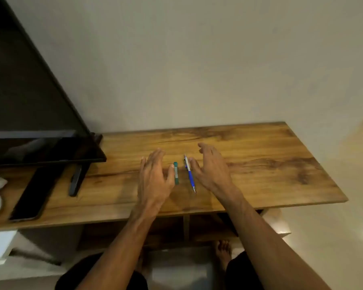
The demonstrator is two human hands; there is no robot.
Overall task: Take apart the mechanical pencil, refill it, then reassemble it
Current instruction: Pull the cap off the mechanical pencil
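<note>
So, two bare hands are over the wooden table (249, 164) near the middle of the frame, both loose with fingers spread, gripping nothing. Between them lie two things: one blue and white mechanical pencil (189, 173), whole, tip toward the bottom of the frame, and one small green lead case (176, 173). The left hand (155, 176) sits just beside the case, the right hand (212, 166) just beside the pencil. One dark TV (30, 114) fills the left, with one black remote (76, 181) and one dark phone (34, 197) below it.

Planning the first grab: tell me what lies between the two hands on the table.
In the head view, the green lead case and blue mechanical pencil lie side by side between left hand and right hand.
</note>
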